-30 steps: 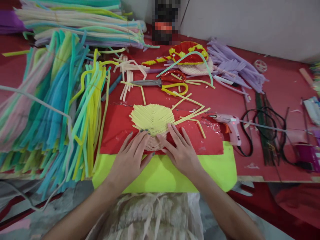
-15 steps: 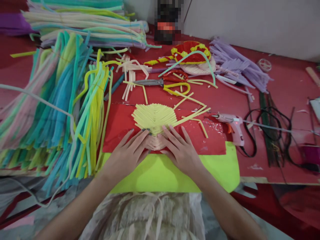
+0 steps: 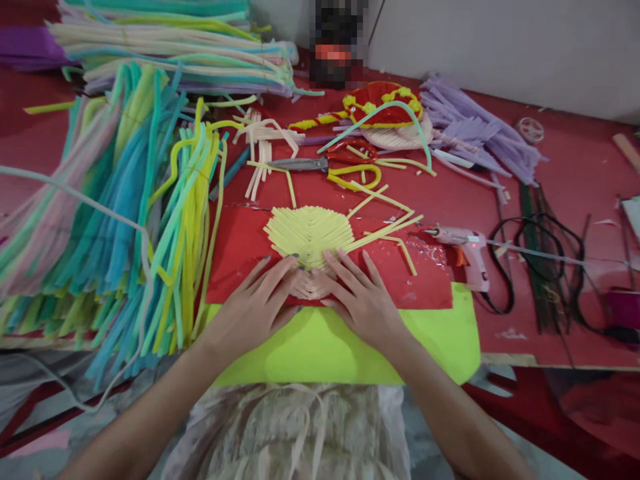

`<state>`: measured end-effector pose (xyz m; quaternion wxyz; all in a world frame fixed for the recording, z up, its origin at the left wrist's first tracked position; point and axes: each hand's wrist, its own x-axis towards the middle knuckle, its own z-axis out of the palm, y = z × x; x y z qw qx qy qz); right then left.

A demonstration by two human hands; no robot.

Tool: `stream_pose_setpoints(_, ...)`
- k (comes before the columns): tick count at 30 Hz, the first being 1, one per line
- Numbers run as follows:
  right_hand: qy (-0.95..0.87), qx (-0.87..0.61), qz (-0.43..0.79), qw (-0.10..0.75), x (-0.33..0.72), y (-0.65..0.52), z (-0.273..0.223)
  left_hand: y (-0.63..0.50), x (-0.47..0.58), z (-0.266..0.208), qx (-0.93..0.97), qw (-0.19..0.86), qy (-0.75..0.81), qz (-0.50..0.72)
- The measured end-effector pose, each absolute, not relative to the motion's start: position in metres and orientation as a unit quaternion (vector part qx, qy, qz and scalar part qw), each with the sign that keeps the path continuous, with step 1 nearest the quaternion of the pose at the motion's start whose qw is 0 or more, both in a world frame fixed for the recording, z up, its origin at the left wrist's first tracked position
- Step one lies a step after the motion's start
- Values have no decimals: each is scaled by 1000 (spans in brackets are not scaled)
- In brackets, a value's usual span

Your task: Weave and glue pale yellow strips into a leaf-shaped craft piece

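A pale yellow leaf-shaped piece made of pipe cleaners (image 3: 311, 230), pinkish at its near end, lies flat on a red sheet (image 3: 240, 273). My left hand (image 3: 263, 290) rests on its near left edge with fingers stretched out. Opposite it, my right hand (image 3: 355, 293) lies on the near right edge, fingers spread and flat. The fingertips of both press down on the piece and hide part of its lower end. Under the red sheet a lime-green sheet (image 3: 310, 353) reaches toward my lap.
Scissors (image 3: 300, 164) with red and yellow handles lie behind the piece. To the right is a pink glue gun (image 3: 465, 250) with a black cord. Bundled coloured pipe cleaners (image 3: 125, 200) fill the left side; purple ones (image 3: 475, 127) lie at the back right.
My left fingers have shifted very slightly on the piece. Otherwise hands and objects stay as they were, apart from a tiny shift of the view.
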<state>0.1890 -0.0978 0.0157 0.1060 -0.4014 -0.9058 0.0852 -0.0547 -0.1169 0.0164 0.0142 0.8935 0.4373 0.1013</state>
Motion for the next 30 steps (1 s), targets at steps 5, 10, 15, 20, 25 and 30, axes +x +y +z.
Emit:
stream_pose_setpoints(5, -906, -403, 81, 104, 189, -98, 16, -116, -54, 17, 898, -6, 431, 92)
stream_pose_setpoints(10, -905, -406, 70, 108, 189, -99, 14, -116, -54, 16, 896, -13, 433, 94)
stream_pose_setpoints(15, -907, -406, 58, 96, 188, -99, 15, -116, -54, 17, 899, -13, 428, 92)
stream_pose_setpoints(20, -915, -396, 43, 71, 185, -100, 19, -116, -53, 18, 900, -20, 424, 98)
stream_pose_setpoints(25, -922, -381, 22, 69, 183, -99, 23, -116, -53, 18, 900, -25, 422, 104)
stream_pose_setpoints(30, -924, -375, 9, 67, 183, -96, 28, -116, -51, 18, 902, -17, 421, 93)
